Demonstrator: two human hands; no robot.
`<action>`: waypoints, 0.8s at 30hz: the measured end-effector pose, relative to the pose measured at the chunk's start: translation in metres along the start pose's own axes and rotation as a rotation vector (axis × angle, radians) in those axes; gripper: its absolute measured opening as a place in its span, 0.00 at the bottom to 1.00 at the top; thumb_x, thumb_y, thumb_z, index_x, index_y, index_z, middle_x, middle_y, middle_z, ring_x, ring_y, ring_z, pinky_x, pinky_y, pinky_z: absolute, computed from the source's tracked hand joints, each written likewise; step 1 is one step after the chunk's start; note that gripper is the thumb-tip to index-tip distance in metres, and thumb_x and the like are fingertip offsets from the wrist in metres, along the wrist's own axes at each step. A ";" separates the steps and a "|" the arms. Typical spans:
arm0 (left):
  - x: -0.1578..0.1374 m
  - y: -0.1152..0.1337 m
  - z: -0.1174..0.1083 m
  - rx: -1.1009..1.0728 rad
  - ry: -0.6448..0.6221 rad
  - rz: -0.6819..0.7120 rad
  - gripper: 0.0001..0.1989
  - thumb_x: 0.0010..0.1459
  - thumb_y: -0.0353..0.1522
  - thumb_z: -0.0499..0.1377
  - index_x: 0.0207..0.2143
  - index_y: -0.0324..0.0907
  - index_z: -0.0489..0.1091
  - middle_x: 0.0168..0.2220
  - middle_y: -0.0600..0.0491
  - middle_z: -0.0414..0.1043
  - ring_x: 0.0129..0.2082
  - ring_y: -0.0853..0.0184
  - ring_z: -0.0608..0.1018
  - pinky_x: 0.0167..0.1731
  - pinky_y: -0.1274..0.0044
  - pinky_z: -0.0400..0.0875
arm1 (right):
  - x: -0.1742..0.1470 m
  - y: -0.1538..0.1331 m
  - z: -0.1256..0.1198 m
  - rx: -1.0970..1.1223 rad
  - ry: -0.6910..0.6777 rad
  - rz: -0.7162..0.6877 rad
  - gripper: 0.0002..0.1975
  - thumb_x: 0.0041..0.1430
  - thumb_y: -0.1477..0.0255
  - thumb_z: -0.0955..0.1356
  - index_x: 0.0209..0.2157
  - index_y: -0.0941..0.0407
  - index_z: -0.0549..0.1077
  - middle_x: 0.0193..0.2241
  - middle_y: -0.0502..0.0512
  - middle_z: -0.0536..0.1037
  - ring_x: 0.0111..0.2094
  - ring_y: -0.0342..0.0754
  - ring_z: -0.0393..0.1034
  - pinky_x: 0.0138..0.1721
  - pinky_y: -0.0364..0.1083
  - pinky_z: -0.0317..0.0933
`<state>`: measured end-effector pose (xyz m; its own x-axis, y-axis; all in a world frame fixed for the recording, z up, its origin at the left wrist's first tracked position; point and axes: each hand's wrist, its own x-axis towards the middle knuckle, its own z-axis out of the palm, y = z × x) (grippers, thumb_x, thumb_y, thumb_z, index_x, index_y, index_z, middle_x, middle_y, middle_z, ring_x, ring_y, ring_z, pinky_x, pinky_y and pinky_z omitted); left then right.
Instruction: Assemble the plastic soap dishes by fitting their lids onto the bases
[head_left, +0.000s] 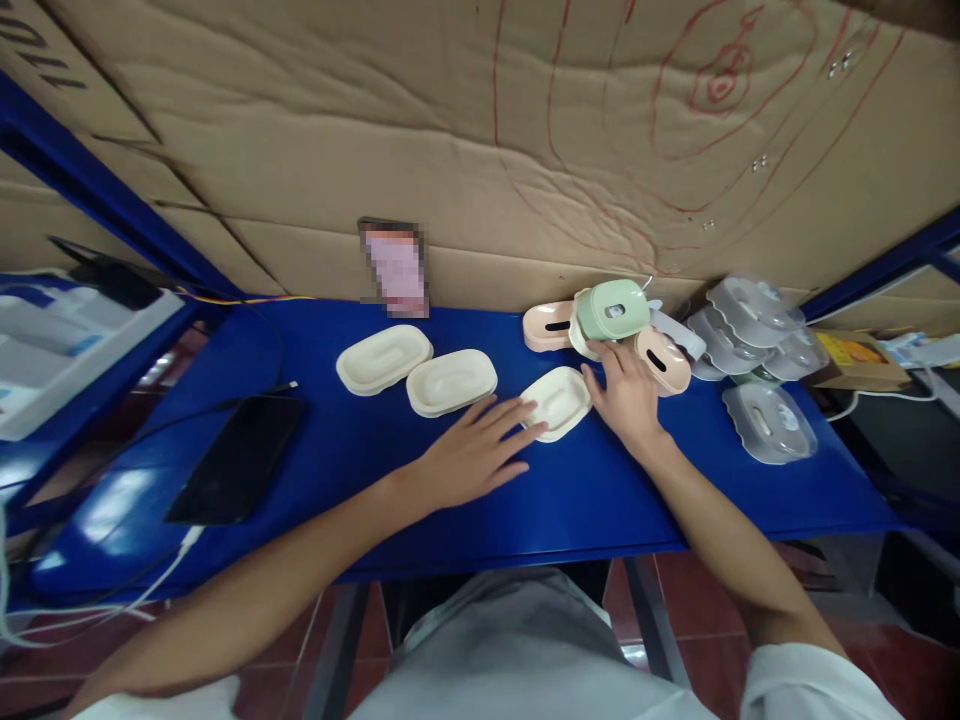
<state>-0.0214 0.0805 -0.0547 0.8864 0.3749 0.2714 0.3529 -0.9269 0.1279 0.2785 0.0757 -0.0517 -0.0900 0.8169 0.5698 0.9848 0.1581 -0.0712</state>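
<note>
My left hand (476, 455) is flat with its fingers spread, the tips overlapping the left edge of a cream oval plastic dish (557, 400). Right of that dish, my right hand (628, 390) is open, thumb apart, near the dish's rim. Its fingertips reach the lower edge of a small pile. In the pile a light green lid-like piece (613, 308) lies over a cream one, beside a peach slotted piece (551, 325) and another peach slotted piece (663, 362). Whether those fingertips press on the pile cannot be told. Two more groups of cream dishes (384, 358) lie left.
Clear plastic covers (750, 315) are stacked at the right, with one cover (770, 422) in front. A black tablet or phone (236, 460) with cables lies left on the blue table (480, 520). A phone-like item (397, 268) leans on the cardboard wall (300, 150).
</note>
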 end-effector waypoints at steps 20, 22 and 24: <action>-0.006 -0.029 -0.004 0.016 0.027 -0.085 0.07 0.73 0.35 0.60 0.44 0.41 0.74 0.46 0.46 0.76 0.53 0.55 0.79 0.53 0.65 0.74 | 0.001 0.008 -0.001 0.265 -0.076 -0.183 0.18 0.74 0.71 0.63 0.60 0.51 0.75 0.61 0.63 0.76 0.63 0.62 0.70 0.62 0.64 0.64; -0.005 -0.028 -0.003 0.015 0.036 -0.061 0.07 0.73 0.35 0.60 0.44 0.41 0.74 0.46 0.46 0.76 0.53 0.55 0.79 0.54 0.65 0.74 | 0.004 0.010 0.001 0.207 0.026 -0.075 0.22 0.74 0.64 0.65 0.65 0.52 0.70 0.63 0.67 0.73 0.65 0.65 0.67 0.65 0.66 0.62; -0.004 -0.026 -0.003 0.018 0.035 -0.034 0.08 0.74 0.36 0.60 0.43 0.41 0.74 0.45 0.46 0.76 0.52 0.55 0.78 0.54 0.65 0.75 | 0.007 0.012 0.004 0.129 0.063 -0.014 0.27 0.74 0.60 0.66 0.69 0.53 0.67 0.64 0.68 0.72 0.65 0.67 0.65 0.66 0.69 0.60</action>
<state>-0.0354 0.1030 -0.0567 0.8629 0.4059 0.3009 0.3878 -0.9138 0.1206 0.2892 0.0856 -0.0524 -0.0900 0.7781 0.6217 0.9561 0.2424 -0.1649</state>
